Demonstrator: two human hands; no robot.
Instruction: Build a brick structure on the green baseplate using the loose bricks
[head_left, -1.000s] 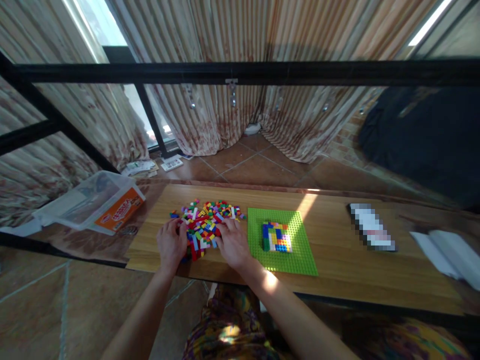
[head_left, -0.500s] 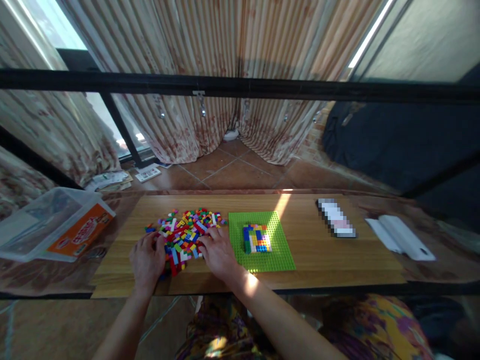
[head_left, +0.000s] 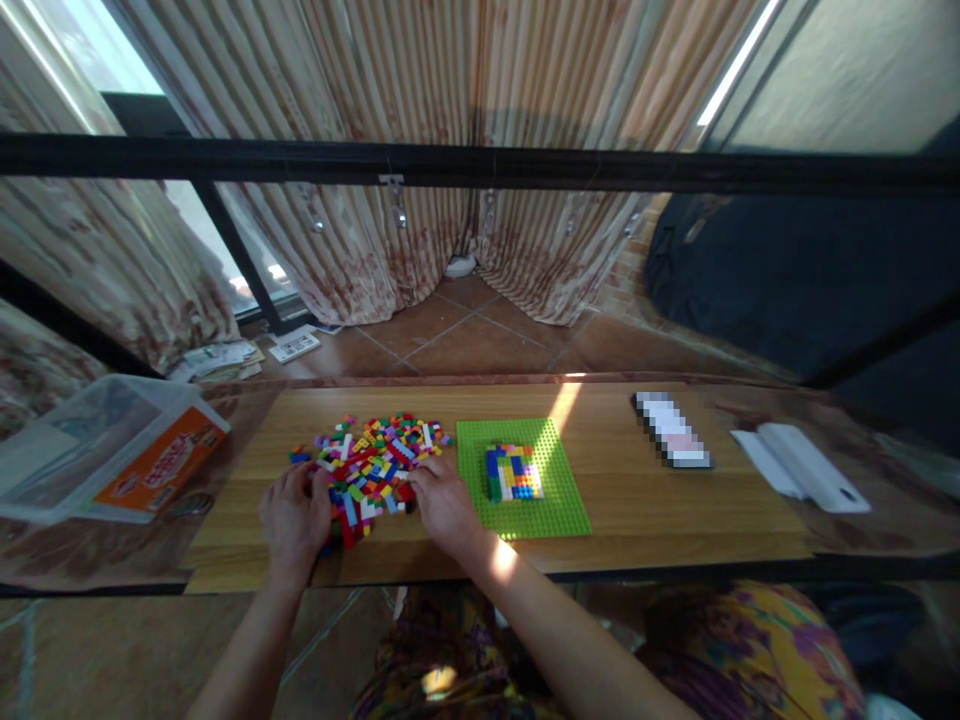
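Note:
A loose pile of small colourful building bricks point(head_left: 379, 465) lies on the wooden table. My left hand point(head_left: 295, 515) rests at the pile's left edge, its fingers curled inward; whatever they may hold is hidden. On the right side of the pile, my right hand point(head_left: 446, 508) has its fingers drawn together, pointing left at the bricks. Anything in its fingertips is too small to make out. Just right of that hand lies a green studded baseplate point(head_left: 566, 510). A flat, roughly square build of multicoloured bricks point(head_left: 514, 472) sits on the baseplate.
A clear plastic box point(head_left: 135, 400) with an orange label stands left of the table point(head_left: 675, 520). A phone point(head_left: 673, 430) lies on the right part of the table, and a white object point(head_left: 806, 465) beyond its right edge. A dark horizontal bar point(head_left: 480, 165) crosses in front of the curtains.
My right hand has shifted slightly right and its fingers have drawn closer together. The left hand stays in nearly the same place. The brick build looks unchanged.

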